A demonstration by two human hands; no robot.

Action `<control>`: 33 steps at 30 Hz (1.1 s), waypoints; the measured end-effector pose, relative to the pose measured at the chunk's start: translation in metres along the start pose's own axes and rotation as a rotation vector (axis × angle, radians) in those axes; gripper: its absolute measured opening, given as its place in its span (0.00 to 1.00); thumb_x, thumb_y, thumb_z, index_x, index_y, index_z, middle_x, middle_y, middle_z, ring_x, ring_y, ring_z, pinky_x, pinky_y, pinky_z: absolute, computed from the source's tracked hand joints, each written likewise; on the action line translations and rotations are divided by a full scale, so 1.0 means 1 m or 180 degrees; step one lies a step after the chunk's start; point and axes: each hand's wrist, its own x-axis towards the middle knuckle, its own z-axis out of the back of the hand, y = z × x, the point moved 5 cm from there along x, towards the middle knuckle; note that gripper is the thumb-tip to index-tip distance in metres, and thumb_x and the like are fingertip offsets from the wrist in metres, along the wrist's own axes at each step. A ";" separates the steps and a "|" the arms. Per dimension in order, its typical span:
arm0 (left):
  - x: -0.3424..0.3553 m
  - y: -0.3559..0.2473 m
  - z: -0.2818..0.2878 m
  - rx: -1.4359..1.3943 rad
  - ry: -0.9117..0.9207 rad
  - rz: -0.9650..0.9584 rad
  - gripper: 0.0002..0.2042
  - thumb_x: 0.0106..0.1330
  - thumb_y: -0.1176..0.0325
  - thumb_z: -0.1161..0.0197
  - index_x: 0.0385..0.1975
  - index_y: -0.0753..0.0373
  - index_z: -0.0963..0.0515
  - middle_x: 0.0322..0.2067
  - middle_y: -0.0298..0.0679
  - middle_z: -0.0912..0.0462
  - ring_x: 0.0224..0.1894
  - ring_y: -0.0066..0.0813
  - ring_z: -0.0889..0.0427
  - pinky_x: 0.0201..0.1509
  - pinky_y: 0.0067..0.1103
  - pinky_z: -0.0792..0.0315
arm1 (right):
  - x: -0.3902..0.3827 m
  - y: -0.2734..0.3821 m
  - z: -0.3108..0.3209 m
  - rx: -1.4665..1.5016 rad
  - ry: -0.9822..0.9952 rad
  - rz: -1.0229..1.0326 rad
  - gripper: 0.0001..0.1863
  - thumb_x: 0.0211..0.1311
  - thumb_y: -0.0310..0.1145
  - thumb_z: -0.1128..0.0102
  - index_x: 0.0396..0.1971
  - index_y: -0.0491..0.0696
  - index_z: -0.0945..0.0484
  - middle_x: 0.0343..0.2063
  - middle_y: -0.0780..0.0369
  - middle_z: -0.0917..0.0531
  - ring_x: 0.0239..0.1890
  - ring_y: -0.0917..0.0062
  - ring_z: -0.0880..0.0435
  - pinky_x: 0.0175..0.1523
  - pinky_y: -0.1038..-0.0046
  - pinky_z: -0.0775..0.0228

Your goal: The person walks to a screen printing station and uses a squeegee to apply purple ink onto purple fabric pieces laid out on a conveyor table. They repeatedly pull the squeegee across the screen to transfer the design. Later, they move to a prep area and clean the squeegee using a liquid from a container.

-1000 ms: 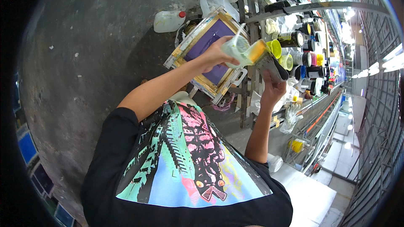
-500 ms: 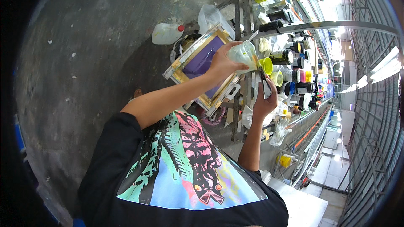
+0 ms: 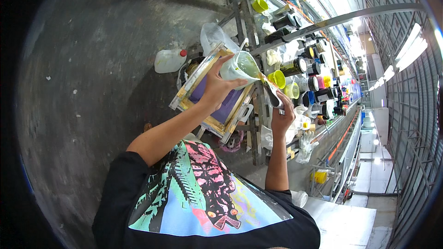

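Observation:
My left hand (image 3: 216, 87) is wrapped around a translucent plastic cup (image 3: 237, 69), tilted with its mouth toward the right. Greenish-yellow residue smears the cup's inside, and a pale stick-like piece (image 3: 243, 44) stands at its rim. In my right hand (image 3: 283, 116) is a dark, flat, spatula-like tool (image 3: 273, 96), its tip at the cup's lip. What coats the tip is too small to make out. Below the cup, a wooden-framed printing screen (image 3: 196, 93) with purple mesh leans at a slant, partly hidden by my left hand and forearm.
A rack crowded with black ink tubs (image 3: 293, 67) runs along the right. Beside the tool stand a yellow-green cup (image 3: 277, 79) and a paler yellow cup (image 3: 291, 90). A white jug (image 3: 168, 61) with a red cap sits on the floor (image 3: 92, 78). A metal bar (image 3: 341, 17) crosses above the rack.
The cup has tipped further, so its inside shows more. The tool has turned and now meets the cup's lip. The view has shifted, bringing another framed screen in at the top.

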 end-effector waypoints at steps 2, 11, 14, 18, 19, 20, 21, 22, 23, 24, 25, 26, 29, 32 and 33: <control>-0.001 -0.002 0.001 0.0017 0.0016 -0.0055 0.41 0.50 0.86 0.22 0.68 0.62 0.31 0.60 0.39 0.22 0.61 0.28 0.21 0.67 0.25 0.24 | 0.002 0.000 0.002 -0.0096 0.0014 0.0064 0.22 0.52 0.14 0.42 0.48 0.45 0.14 0.49 0.58 0.11 0.56 0.63 0.14 0.64 0.64 0.27; 0.019 0.026 0.027 0.0285 0.0265 -0.0074 0.47 0.51 0.80 0.19 0.73 0.58 0.39 0.63 0.39 0.25 0.64 0.30 0.23 0.69 0.28 0.25 | -0.015 -0.030 0.002 0.0083 0.0048 -0.1937 0.12 0.63 0.19 0.34 0.46 0.43 0.15 0.41 0.61 0.11 0.50 0.76 0.14 0.55 0.71 0.23; 0.022 0.043 0.047 0.0418 0.0357 0.0258 0.50 0.48 0.78 0.17 0.73 0.58 0.39 0.63 0.39 0.26 0.64 0.32 0.23 0.69 0.28 0.26 | -0.015 -0.029 -0.004 0.2285 -0.0729 -0.1773 0.09 0.67 0.20 0.34 0.46 0.40 0.19 0.42 0.62 0.14 0.46 0.79 0.16 0.55 0.71 0.23; 0.011 0.061 0.051 0.0486 0.0553 0.0399 0.50 0.47 0.77 0.16 0.72 0.59 0.38 0.61 0.39 0.25 0.64 0.31 0.24 0.70 0.28 0.28 | -0.017 -0.027 -0.022 0.3544 -0.0938 -0.2287 0.16 0.66 0.22 0.31 0.52 0.43 0.22 0.48 0.61 0.15 0.52 0.73 0.16 0.59 0.67 0.24; 0.008 0.064 0.048 0.0475 0.0576 0.0454 0.49 0.47 0.77 0.16 0.72 0.59 0.37 0.61 0.38 0.25 0.64 0.31 0.24 0.70 0.28 0.28 | -0.017 -0.024 -0.027 0.3729 -0.0875 -0.2349 0.18 0.66 0.22 0.31 0.54 0.44 0.22 0.50 0.61 0.15 0.53 0.73 0.16 0.60 0.66 0.24; 0.006 0.067 0.046 0.0467 0.0644 0.0600 0.49 0.47 0.77 0.16 0.71 0.58 0.37 0.61 0.38 0.24 0.64 0.31 0.24 0.70 0.28 0.28 | -0.018 -0.022 -0.031 0.3668 -0.0833 -0.2451 0.18 0.66 0.22 0.31 0.54 0.45 0.22 0.50 0.61 0.15 0.53 0.73 0.16 0.60 0.66 0.24; 0.006 0.067 0.041 0.0382 0.0707 0.0465 0.48 0.47 0.78 0.16 0.71 0.57 0.36 0.61 0.37 0.25 0.65 0.31 0.24 0.71 0.27 0.28 | -0.018 -0.019 -0.034 0.3661 -0.0765 -0.2412 0.18 0.66 0.22 0.31 0.55 0.45 0.22 0.50 0.62 0.15 0.53 0.73 0.16 0.60 0.66 0.24; 0.006 0.063 0.043 0.0425 0.0620 0.0370 0.48 0.47 0.78 0.16 0.71 0.56 0.36 0.61 0.37 0.25 0.64 0.31 0.24 0.71 0.27 0.28 | -0.018 -0.017 -0.035 0.3611 -0.0696 -0.2444 0.19 0.66 0.22 0.31 0.55 0.45 0.22 0.50 0.62 0.15 0.53 0.73 0.16 0.60 0.66 0.25; 0.009 0.062 0.039 0.0419 0.0626 0.0242 0.48 0.47 0.78 0.16 0.71 0.56 0.35 0.61 0.36 0.25 0.64 0.31 0.24 0.71 0.27 0.28 | -0.018 -0.016 -0.036 0.3592 -0.0646 -0.2379 0.20 0.64 0.22 0.30 0.55 0.45 0.22 0.50 0.62 0.15 0.52 0.74 0.16 0.61 0.66 0.24; 0.010 0.057 0.039 0.0338 0.0691 0.0041 0.48 0.47 0.78 0.17 0.71 0.55 0.35 0.61 0.36 0.25 0.64 0.31 0.24 0.71 0.27 0.28 | -0.018 -0.016 -0.035 0.3566 -0.0670 -0.2344 0.20 0.64 0.22 0.29 0.55 0.45 0.22 0.50 0.62 0.15 0.52 0.74 0.16 0.60 0.67 0.24; 0.013 0.055 0.041 0.0454 0.0589 0.0067 0.48 0.47 0.78 0.17 0.71 0.54 0.35 0.61 0.36 0.25 0.63 0.31 0.23 0.71 0.27 0.27 | -0.018 -0.017 -0.034 0.3536 -0.0660 -0.2333 0.20 0.64 0.22 0.29 0.55 0.45 0.22 0.50 0.62 0.15 0.52 0.74 0.16 0.60 0.67 0.24; 0.014 0.053 0.043 0.0513 0.0537 0.0075 0.48 0.47 0.79 0.17 0.71 0.54 0.35 0.61 0.36 0.25 0.63 0.31 0.22 0.70 0.27 0.27 | -0.019 -0.019 -0.031 0.3492 -0.0687 -0.2295 0.21 0.63 0.22 0.28 0.55 0.45 0.22 0.50 0.62 0.15 0.52 0.75 0.16 0.60 0.68 0.24; 0.016 0.045 0.051 0.0619 0.0434 -0.0007 0.47 0.48 0.79 0.18 0.71 0.53 0.34 0.62 0.36 0.25 0.63 0.30 0.22 0.70 0.26 0.27 | -0.020 -0.022 -0.029 0.3446 -0.0607 -0.2194 0.21 0.63 0.22 0.28 0.54 0.44 0.22 0.50 0.62 0.15 0.52 0.75 0.16 0.59 0.68 0.23; 0.012 0.040 0.051 0.0845 0.0478 -0.0194 0.47 0.48 0.79 0.18 0.72 0.53 0.35 0.63 0.37 0.26 0.64 0.30 0.23 0.71 0.27 0.27 | -0.024 -0.025 -0.031 0.3439 -0.0625 -0.2369 0.20 0.63 0.23 0.28 0.54 0.44 0.22 0.49 0.61 0.14 0.52 0.75 0.15 0.58 0.69 0.23; 0.012 0.041 0.048 0.0947 0.0506 -0.0292 0.48 0.47 0.78 0.17 0.72 0.55 0.35 0.64 0.37 0.27 0.64 0.30 0.24 0.71 0.27 0.27 | -0.024 -0.025 -0.032 0.3374 -0.0632 -0.2345 0.19 0.63 0.22 0.28 0.53 0.43 0.22 0.48 0.61 0.14 0.50 0.76 0.15 0.57 0.70 0.23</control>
